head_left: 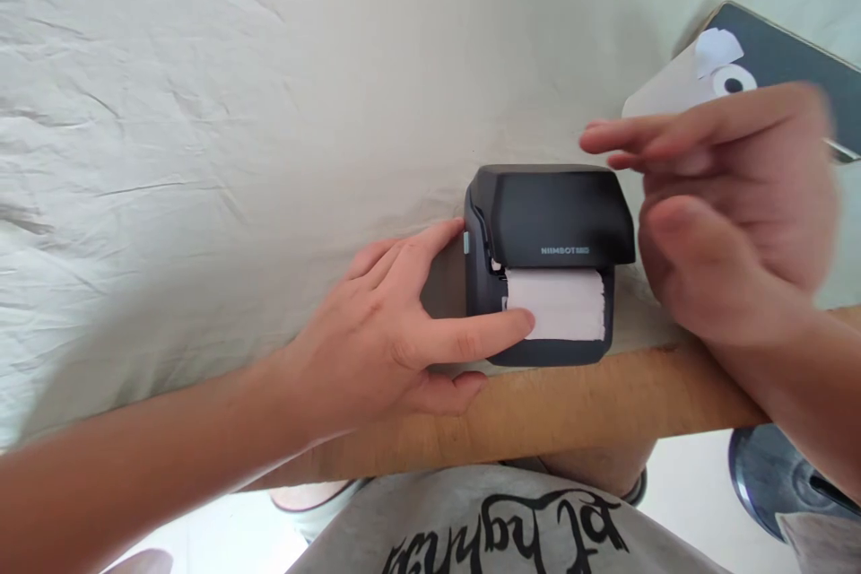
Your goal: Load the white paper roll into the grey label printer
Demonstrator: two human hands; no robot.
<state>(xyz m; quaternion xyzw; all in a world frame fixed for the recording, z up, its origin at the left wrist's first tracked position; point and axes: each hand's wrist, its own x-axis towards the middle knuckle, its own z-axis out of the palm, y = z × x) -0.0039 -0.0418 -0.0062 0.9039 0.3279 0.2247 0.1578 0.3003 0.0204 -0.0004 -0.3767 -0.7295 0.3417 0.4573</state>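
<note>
Two bare hands are near the thing, and only the left hand (396, 314) is touching it: its fingers are spread and not clenched, one of them lying on the white paper strip (569, 305), another with its tip against the side of the black, boxy plastic label printer (552, 220). The right hand (733, 206), blurred, is in the air just to the right, its fingers loosely bent toward the left, its thumb apart from them, so its grip is released. The printer is on the wrinkled pale cloth (269, 108), just beside the light brown wooden edge (538, 413). Its front points to the person, and the letters "NIIMBOT" on the black lid (571, 197) read upright from this side. Its long axis goes from the person toward the far side. The paper comes from under the lid toward the person. Farther, at the upper right, there is a dark, flat, rectangular object (800, 63), and by it a small white ring-shaped roll (746, 76) and a white paper scrap (718, 49). Below the wood is the person's grey shirt (471, 493) with black lettering.
</note>
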